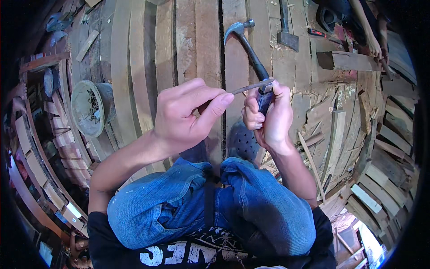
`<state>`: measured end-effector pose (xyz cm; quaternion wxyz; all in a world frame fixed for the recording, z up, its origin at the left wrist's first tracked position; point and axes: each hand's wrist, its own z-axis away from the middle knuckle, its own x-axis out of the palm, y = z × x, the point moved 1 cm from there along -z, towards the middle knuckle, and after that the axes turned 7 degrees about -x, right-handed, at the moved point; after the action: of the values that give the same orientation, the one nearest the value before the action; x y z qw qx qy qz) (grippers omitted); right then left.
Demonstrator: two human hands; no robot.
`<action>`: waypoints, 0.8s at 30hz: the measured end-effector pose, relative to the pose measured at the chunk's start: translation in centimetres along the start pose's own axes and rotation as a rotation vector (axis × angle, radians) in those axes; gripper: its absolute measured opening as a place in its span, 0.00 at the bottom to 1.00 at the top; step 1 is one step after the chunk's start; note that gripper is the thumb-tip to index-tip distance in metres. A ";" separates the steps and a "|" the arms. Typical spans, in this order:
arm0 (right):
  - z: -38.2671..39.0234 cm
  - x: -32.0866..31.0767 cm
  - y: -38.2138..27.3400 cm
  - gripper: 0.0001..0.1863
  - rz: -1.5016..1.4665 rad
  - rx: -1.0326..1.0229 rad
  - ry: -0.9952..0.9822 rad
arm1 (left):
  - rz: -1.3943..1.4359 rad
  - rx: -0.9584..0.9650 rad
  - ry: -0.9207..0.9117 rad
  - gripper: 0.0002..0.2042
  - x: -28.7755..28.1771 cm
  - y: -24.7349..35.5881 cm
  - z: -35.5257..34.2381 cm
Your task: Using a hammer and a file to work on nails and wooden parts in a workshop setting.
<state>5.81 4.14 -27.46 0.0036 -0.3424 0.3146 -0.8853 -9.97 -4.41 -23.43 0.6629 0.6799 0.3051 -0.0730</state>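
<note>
My right hand [273, 112] is closed around the dark grip of a claw hammer [250, 51], whose head points away from me. Between the thumb and fingers of my left hand [190, 110] is one end of a thin, dark, slightly curved strip [251, 86]. The strip crosses the hammer's handle, and its other end lies by my right thumb. Whether it is metal or rubber I cannot tell. Both hands are above my knees, over the wooden boards [186, 49].
A bucket [109, 101] holding thin dark pieces stands at the left. Beyond the hammer lie a broad-headed tool [288, 41] and a red-and-black-handled tool [317, 32]. Another person's arm [367, 33] reaches in at the upper right. Loose wood pieces [336, 134] lie to the right.
</note>
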 end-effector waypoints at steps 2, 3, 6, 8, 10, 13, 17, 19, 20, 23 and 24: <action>-0.1 0.1 0.0 0.28 -0.002 0.002 -0.014 | -0.003 -0.006 -0.003 0.03 0.0 0.0 0.0; -0.1 0.2 0.0 0.30 0.026 -0.001 0.023 | -0.007 -0.007 -0.004 0.03 0.0 -0.1 0.0; -0.2 0.5 0.0 0.32 0.048 -0.011 0.083 | -0.003 0.006 0.008 0.03 0.0 -0.1 0.0; -0.2 0.6 0.0 0.32 0.041 -0.019 0.106 | 0.005 0.005 0.011 0.04 0.0 -0.2 0.0; -0.2 0.6 -0.1 0.32 0.060 -0.005 0.100 | 0.003 0.007 0.009 0.04 0.0 -0.2 0.0; -0.2 0.6 -0.2 0.32 0.069 0.002 0.100 | 0.005 0.009 0.013 0.04 0.0 -0.2 0.0; -0.2 0.4 0.0 0.31 0.030 0.012 0.115 | 0.007 0.005 0.022 0.04 -0.1 -0.1 0.0; -0.2 0.2 0.0 0.31 0.051 -0.018 0.052 | 0.000 0.007 0.023 0.04 -0.2 -0.1 0.0; -0.1 0.0 0.0 0.31 0.054 -0.001 0.100 | -0.005 0.006 0.024 0.05 -0.2 -0.1 0.0; -0.1 -0.3 -0.1 0.27 -0.006 0.001 -0.087 | -0.015 0.005 0.028 0.05 -0.3 -0.1 0.0; -0.1 -0.3 0.1 0.28 0.002 -0.002 -0.030 | -0.017 0.007 0.027 0.05 -0.3 -0.1 0.0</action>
<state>5.98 4.21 -27.74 0.0089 -0.3554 0.3157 -0.8797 -10.26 -4.53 -23.32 0.6558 0.6803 0.3196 -0.0704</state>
